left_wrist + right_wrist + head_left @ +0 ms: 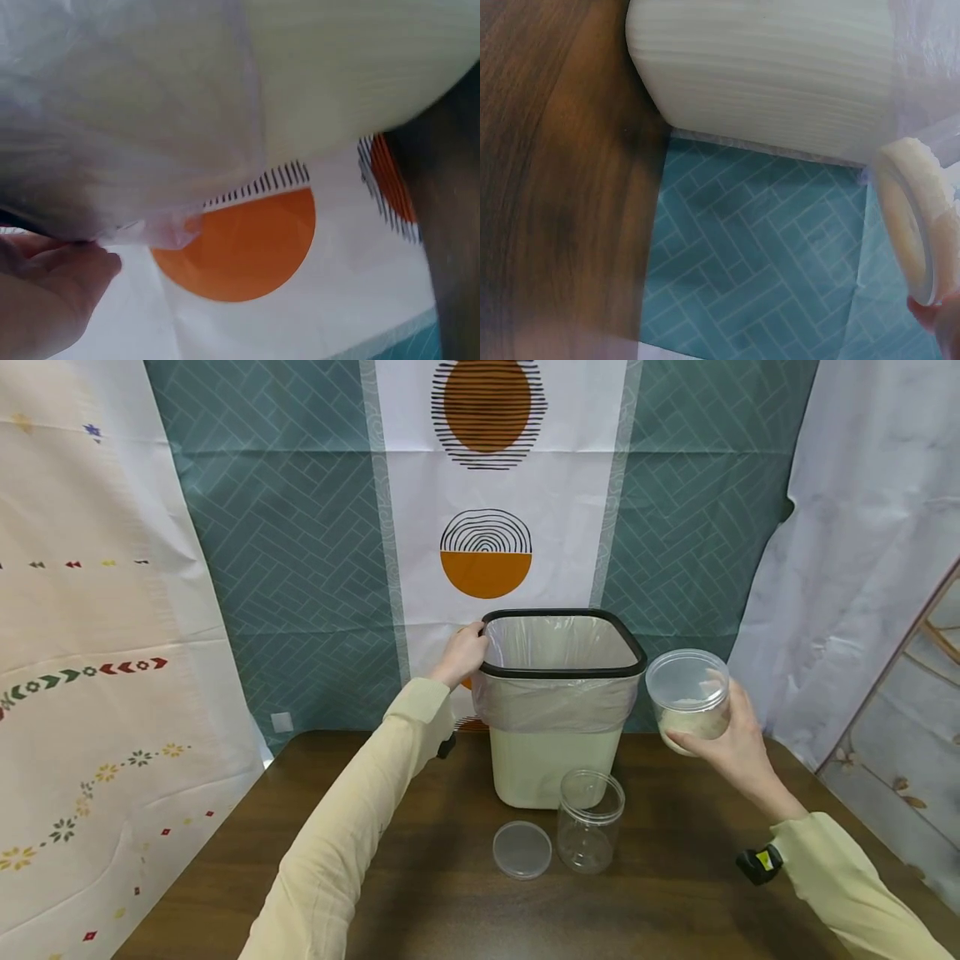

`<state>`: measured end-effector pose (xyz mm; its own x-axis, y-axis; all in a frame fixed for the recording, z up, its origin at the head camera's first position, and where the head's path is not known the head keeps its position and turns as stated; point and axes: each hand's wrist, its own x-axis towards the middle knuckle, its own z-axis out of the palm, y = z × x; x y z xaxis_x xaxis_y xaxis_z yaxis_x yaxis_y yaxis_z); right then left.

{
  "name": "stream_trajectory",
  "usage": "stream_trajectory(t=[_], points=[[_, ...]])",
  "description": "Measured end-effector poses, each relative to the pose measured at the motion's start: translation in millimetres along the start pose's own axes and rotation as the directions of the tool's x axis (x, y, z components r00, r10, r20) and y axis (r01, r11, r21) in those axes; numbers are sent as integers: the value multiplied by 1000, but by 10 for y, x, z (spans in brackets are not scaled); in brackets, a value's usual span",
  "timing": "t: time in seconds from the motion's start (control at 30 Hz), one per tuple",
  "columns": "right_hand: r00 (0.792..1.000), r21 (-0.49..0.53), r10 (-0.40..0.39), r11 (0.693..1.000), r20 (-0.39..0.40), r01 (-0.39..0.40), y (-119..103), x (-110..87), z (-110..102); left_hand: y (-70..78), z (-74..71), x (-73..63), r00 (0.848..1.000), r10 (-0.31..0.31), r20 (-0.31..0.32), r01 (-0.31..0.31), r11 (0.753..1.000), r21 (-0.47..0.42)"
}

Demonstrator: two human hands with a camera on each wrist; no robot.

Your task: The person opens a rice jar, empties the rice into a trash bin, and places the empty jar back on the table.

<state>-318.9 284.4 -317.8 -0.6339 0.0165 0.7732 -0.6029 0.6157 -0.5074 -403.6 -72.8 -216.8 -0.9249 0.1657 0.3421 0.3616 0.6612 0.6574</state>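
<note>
My left hand [462, 655] grips the left side of the black rim of a cream trash bin [555, 767], its fingertips at the rim and the bag. In the left wrist view that hand [52, 289] touches the translucent liner bag [127, 150]. To the bin's right, my right hand [731, 739] holds a clear plastic jar [687, 702] above the table, with pale, grainy contents in its lower part. Whether a lid covers this jar, I cannot tell. The right wrist view shows the jar's base [911, 225] tilted, with a fingertip against it.
An open clear jar [589, 839] stands in front of the bin, and a round translucent lid [522, 850] lies flat to its left. All rest on a dark wooden table [450, 910]. Patterned cloths [285, 543] hang behind and at the sides.
</note>
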Motion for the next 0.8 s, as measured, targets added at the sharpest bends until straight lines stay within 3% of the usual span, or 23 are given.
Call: stream_trajectory(t=[0.13,0.47,0.8], points=[[1000,-9,-8,1000,-16,8,-21,-9,7,-29,30,-19,999,1,-41,-4,998,-70],[1000,-6,-25,1000,0,25,-102,12,19,-28,25,-16,997,-2,-77,-8,992,-128],[990,-50,-140,989,8,140,-197,12,13,-51,16,-45,982,18,-190,-50,985,-163]])
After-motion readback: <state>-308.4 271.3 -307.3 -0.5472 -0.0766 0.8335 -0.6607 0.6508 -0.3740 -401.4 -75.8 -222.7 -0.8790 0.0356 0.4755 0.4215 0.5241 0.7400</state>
